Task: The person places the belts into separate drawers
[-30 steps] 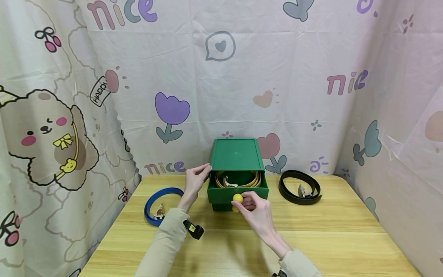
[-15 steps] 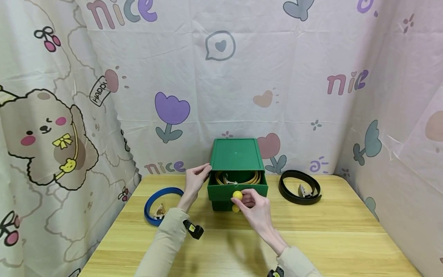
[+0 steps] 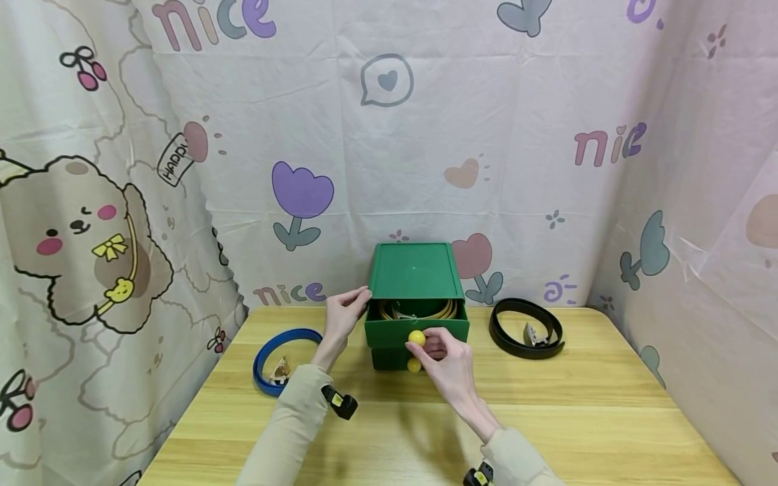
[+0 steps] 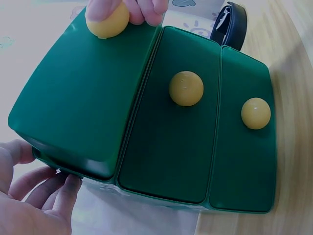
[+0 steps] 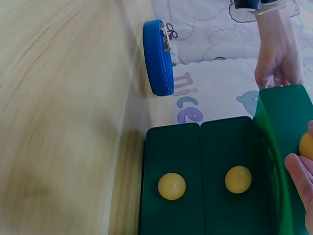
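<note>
A green drawer cabinet (image 3: 416, 270) stands at the back of the table, with three stacked drawers shown in the left wrist view. Its top drawer (image 3: 389, 333) sticks partly out, and a coiled yellow-tan belt (image 3: 450, 309) with a silvery buckle lies inside, half hidden under the cabinet top. My right hand (image 3: 451, 364) pinches the yellow round knob (image 3: 417, 337) of that drawer between thumb and fingers. At the cabinet's upper left front corner, my left hand (image 3: 342, 320) grips the edge, thumb and fingertips against it. The two lower drawers (image 4: 171, 142) are closed.
A coiled blue belt (image 3: 260, 361) with a gold-coloured buckle lies left of the cabinet, beside the left forearm. On the right is a coiled black belt (image 3: 502, 341) with a silver buckle. A printed curtain (image 3: 389, 169) hangs close behind the wooden table (image 3: 577, 418).
The top drawer has slid a little farther into the cabinet, the right hand moving with its knob. Less of the yellow-tan belt shows. The left hand stays in place.
</note>
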`<state>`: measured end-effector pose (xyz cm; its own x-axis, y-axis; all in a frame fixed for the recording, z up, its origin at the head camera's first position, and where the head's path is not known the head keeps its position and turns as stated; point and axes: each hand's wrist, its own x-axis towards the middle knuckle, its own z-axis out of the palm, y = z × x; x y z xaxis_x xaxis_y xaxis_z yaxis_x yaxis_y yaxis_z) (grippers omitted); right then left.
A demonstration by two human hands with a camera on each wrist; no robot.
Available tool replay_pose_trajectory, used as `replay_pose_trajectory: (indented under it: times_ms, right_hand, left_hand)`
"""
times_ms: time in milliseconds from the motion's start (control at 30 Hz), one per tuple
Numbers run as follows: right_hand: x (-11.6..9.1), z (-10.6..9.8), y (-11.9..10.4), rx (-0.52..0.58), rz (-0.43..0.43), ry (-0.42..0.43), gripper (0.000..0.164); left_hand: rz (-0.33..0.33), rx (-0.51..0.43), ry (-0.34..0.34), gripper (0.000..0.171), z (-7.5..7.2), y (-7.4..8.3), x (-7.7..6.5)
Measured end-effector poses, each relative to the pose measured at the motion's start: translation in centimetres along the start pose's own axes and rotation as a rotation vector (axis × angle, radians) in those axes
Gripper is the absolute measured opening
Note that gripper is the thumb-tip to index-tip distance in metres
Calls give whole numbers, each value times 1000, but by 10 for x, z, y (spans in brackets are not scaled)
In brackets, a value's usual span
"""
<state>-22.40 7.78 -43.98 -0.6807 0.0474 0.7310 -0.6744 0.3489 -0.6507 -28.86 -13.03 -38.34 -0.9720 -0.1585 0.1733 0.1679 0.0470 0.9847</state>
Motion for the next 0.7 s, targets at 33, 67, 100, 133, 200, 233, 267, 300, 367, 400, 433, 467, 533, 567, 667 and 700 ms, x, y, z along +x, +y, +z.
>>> replay_pose_trajectory:
  times_ms: [33, 67, 100, 133, 200, 233, 267, 300, 367, 400, 433, 467, 533, 567, 667, 700]
  right_hand:
    - [0, 0, 0, -2, -1, 2, 22]
    - [1, 1, 1, -5, -3, 4, 22]
    - [1, 1, 1, -7, -4, 6, 22]
    - [1, 1, 1, -7, -5, 8, 22]
    - [2, 2, 1, -7, -5, 13, 22]
    - [2, 3, 2, -6, -6, 15, 22]
    - [3, 3, 2, -6, -5, 17, 22]
    - [3, 4, 2, -4, -4, 19, 22]
    - [3, 5, 2, -2, 0, 24, 23]
    - [4, 5, 2, -1, 3, 27, 24]
    - [4, 6, 2, 0, 4, 30, 24]
    - [4, 6, 2, 0, 7, 33, 25]
    - [4, 7, 2, -7, 15, 40, 26]
    - [5, 8, 2, -12, 20, 43, 26]
    - [8, 8, -4, -31, 40, 51, 25]
    - [9, 8, -7, -34, 46, 54, 25]
  left_hand:
    - [0, -1, 0, 32, 0, 0, 0]
    - [-1, -2, -1, 32, 0, 0, 0]
    - [-1, -4, -2, 32, 0, 0, 0]
    - [-2, -6, -3, 33, 0, -1, 1]
    - [-3, -9, -5, 33, 0, -1, 1]
    - [-3, -10, -4, 33, 0, -1, 1]
    - [-3, -11, -3, 33, 0, -1, 1]
    - [-3, -10, -1, 33, 0, 0, 1]
    - [-3, -7, 3, 32, 0, 0, 0]
    - [-4, -8, 5, 32, 0, 0, 0]
    - [-4, -5, 7, 32, 0, 0, 0]
    - [-1, -3, 8, 32, 0, 1, -1]
    - [0, -5, 9, 32, 0, 1, -1]
    - [0, -6, 9, 33, 0, 1, -1]
    - [0, -10, 7, 32, 1, 1, -1]
    - [-1, -10, 7, 32, 1, 1, -1]
